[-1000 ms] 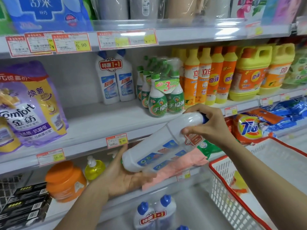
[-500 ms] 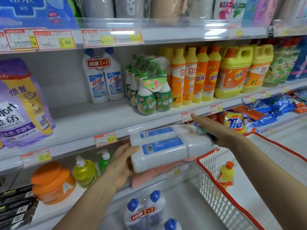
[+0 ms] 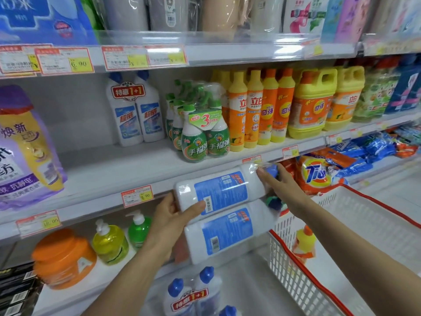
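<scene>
I hold the twin-pack of toilet cleaner bottles (image 3: pixel 223 213) sideways: my left hand (image 3: pixel 173 222) grips its base, my right hand (image 3: pixel 280 185) clasps the blue caps (image 3: pixel 273 171).

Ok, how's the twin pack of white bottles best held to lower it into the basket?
Probably at both ends: the twin pack lies sideways, so the left hand cups its flat base from the left and the right hand takes the narrow necks near the blue caps.

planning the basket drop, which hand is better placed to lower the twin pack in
Right: the right hand grips the twin pack at its caps, beside the basket; the left hand holds the far base.
</scene>
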### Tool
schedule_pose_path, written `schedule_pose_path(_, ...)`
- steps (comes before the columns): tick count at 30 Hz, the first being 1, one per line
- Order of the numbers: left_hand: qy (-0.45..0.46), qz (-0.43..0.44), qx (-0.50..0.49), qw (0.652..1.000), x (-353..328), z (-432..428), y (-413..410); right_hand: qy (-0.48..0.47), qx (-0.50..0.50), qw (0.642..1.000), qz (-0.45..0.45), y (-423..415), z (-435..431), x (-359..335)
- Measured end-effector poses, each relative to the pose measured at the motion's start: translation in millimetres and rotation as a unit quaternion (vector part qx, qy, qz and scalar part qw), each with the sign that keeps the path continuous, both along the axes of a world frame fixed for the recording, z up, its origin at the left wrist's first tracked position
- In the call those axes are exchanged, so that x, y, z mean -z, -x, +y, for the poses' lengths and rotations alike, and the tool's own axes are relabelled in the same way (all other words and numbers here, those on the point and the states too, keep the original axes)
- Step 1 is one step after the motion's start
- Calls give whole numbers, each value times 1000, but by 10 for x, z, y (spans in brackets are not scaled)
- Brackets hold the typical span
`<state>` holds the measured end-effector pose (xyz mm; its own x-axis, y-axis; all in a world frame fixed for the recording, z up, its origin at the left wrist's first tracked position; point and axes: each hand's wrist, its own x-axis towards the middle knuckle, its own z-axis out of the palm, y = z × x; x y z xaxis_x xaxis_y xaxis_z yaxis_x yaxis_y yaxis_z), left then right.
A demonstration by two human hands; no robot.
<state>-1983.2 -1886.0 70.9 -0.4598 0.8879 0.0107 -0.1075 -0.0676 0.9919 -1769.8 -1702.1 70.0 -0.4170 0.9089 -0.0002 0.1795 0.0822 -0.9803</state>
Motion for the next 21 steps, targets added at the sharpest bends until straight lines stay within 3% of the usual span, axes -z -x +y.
schedule_pose_path(3,-28,152,-33,987,-55,-25,-6,79,-27,996,-5,-7,12,-26)
schedule_pose_path(6,-28,398,-79,914,-91,-89,-39,191,-89,976,-55,78,-47,-64)
schedule_pose_path(7,-31,456,-89,885,-114,-109,-59,235,-94,967,-35,131,-79,-71)
schedule_pose_path(9,-42,511,-88,854,-146,-128,-96,300,-58,952,36,223,-115,-60)
schedule_pose_path(11,-46,540,-72,838,-152,-140,-111,301,-26,950,82,283,-118,-30)
schedule_pose_path(14,-33,533,0,846,-153,-150,-15,236,15,963,130,290,-63,-27)
schedule_pose_path(18,-31,332,177,926,-118,-144,179,155,52,977,134,212,-34,-167)
schedule_pose_path(21,15,208,104,973,-25,-100,216,102,3,988,119,172,-91,-297)
